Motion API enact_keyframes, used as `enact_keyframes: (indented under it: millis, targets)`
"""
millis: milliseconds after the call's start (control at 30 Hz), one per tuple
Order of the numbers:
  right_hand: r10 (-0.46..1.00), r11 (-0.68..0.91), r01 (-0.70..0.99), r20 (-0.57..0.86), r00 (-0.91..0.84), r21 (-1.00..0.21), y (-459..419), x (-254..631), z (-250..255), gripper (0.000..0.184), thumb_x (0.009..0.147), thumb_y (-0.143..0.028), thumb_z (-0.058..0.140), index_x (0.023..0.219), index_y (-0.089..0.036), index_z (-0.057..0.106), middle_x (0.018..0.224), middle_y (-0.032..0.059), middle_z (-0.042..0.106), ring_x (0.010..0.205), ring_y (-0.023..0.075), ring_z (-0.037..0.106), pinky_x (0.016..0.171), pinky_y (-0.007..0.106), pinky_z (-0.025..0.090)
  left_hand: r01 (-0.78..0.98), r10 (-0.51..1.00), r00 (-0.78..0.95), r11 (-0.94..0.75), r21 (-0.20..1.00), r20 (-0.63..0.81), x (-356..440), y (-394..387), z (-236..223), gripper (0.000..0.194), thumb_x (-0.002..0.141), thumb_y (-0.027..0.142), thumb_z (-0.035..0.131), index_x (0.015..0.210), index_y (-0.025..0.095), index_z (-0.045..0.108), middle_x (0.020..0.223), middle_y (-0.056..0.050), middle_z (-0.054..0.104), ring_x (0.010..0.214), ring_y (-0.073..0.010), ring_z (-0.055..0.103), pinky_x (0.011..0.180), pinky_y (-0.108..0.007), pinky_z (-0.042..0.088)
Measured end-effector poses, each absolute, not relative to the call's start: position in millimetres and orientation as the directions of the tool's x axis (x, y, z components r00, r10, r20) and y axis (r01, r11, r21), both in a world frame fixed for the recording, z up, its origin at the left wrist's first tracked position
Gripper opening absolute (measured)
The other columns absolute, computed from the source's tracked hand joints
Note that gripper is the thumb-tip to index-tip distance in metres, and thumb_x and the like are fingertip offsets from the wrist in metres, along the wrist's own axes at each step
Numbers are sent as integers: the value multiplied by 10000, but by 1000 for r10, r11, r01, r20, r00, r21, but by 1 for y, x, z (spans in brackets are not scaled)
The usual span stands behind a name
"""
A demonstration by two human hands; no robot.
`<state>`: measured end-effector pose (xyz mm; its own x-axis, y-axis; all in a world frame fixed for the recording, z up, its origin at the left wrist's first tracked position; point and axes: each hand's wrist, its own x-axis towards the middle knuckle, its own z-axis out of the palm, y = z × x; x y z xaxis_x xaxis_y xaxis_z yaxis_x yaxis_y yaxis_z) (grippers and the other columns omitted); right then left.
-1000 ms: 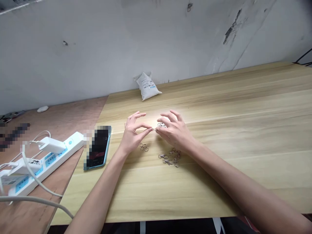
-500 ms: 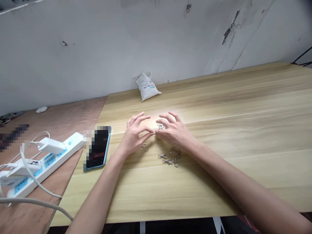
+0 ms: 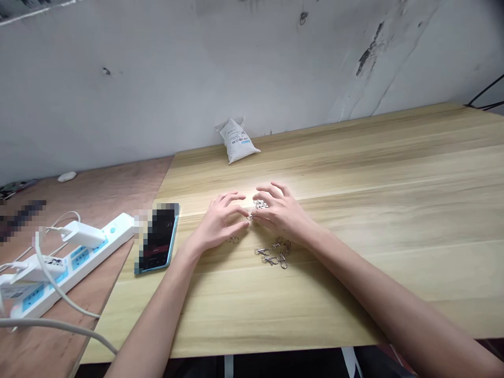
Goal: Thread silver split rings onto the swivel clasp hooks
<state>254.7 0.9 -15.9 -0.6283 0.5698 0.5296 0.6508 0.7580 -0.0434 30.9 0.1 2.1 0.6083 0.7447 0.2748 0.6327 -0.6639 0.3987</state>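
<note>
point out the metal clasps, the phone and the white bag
metal swivel clasps (image 3: 270,260), head view, on the clasp lying nearest the camera
phone (image 3: 153,268), head view, on the blue case's lower edge
white bag (image 3: 237,140), head view, on its printed front

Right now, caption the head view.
Left hand and right hand meet at a small metal ring over a wooden table, near swivel clasps.

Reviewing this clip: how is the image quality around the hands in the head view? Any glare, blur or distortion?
In the head view, a glare patch brightens the tabletop just beyond the left hand and right hand, washing out the nearby metal clasps; a pixelated mosaic covers the phone; wide-angle stretching elongates the forearms toward the frame edges.
</note>
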Motion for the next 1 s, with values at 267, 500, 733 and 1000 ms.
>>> enact_keyframes:
  millis: [267,500,733,1000]
  targets:
    - [562,772,634,522,-642,-51,0,254,-17,200,935,-293,564,877,-264,752,1078,64,667,1200,245,501,1056,471,302,599,694,634,-720,350,342,31,3,3,55,876,235,643,856,245,694,1286,-49,603,1311,-244,437,1047,-517,404]
    - [554,776,626,552,-624,-71,1,254,-15,216,948,-294,540,888,-264,746,1055,56,663,1176,235,502,1045,460,301,656,762,566,-647,389,315,28,3,3,104,936,261,541,901,224,632,1310,-61,578,1351,-244,397,1093,-525,349]
    - [612,724,685,532,-586,-78,5,256,-22,217,936,-296,550,1071,-245,713,1137,96,640,1121,240,516,1017,432,308,663,840,527,-500,558,127,8,5,9,191,926,358,539,1002,237,666,1272,-85,573,1165,-231,572,1018,-455,455]
    - [703,709,624,257,-663,-329,-8,259,14,208,918,-237,547,824,-197,728,796,36,682,743,158,555,750,300,364,770,857,515,-451,451,-22,-11,-13,19,197,907,342,571,1012,244,707,1095,-53,620,997,-209,611,919,-375,474]
